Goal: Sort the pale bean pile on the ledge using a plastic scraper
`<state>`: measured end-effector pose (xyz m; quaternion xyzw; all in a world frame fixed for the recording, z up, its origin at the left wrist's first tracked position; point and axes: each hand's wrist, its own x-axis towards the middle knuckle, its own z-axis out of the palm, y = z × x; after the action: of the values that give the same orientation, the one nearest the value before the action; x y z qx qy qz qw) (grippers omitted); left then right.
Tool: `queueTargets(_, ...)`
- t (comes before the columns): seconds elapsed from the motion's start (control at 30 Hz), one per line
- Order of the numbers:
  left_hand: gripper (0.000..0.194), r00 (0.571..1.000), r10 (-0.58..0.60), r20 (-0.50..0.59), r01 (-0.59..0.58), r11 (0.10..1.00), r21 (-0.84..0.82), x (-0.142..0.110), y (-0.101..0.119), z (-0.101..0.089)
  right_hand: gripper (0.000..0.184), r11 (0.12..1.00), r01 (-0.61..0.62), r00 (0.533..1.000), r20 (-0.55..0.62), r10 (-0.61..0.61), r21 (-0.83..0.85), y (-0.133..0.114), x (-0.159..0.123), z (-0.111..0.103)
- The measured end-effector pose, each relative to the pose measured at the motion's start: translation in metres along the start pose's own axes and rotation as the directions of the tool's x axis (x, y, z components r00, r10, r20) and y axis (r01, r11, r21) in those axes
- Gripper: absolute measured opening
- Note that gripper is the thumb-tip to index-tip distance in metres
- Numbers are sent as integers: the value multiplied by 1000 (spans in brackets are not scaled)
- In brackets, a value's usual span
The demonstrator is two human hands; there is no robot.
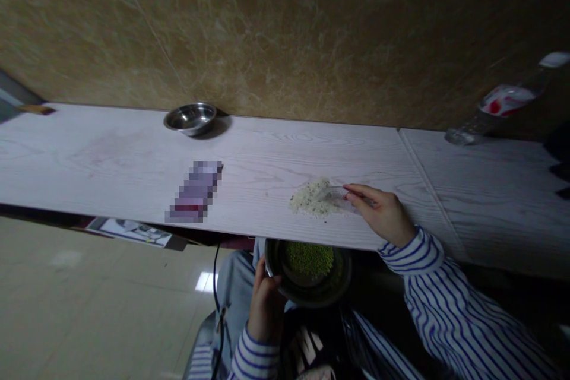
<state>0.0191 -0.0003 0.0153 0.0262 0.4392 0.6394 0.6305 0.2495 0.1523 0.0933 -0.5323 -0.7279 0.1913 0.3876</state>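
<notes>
Here the right hand (pixel 378 214) grips a clear plastic scraper (pixel 336 197), long axis pointing left into the rice (pixel 307 200).

We note: dim, flat light | small glare on the floor tile (pixel 205 281) left of the right hand (pixel 380 214) | deep shadow (pixel 383 285) below it | pixelated patch (pixel 195 192) further left | frame edges bowed.

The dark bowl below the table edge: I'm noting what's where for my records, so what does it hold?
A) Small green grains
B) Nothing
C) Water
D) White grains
A. The dark bowl in the left hand holds a mound of small green grains.
</notes>
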Motion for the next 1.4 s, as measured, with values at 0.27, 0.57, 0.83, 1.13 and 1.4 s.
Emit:
queueTargets(0.27, 57, 1000, -15, -16, 15, 1000, -2, 2, -5, -2, 26, 999, -28, 1000, -9, 28, -30, 5, -4, -4)
queueTargets(0.57, 68, 1000, -6, 30, 4, 999, 51, -1, -1, 2, 27, 999, 14, 997, 80, -12, -36, -8, -4, 2)
queueTargets(0.83, 57, 1000, -26, 16, 26, 999, 25, -2, -4, 2, 26, 1000, -14, 995, 97, 17, -22, -9, -14, -11)
queueTargets(1.13, 59, 999, -15, 35, 14, 999, 32, -2, -5, -2, 25, 997, -74, 995, 57, 76, -35, 3, -27, -15)
queueTargets(1.4, 58, 998, -35, 44, 33, 998, 46, 0, -6, -3, 26, 997, -75, 988, 134, 76, -11, -6, -25, -11)
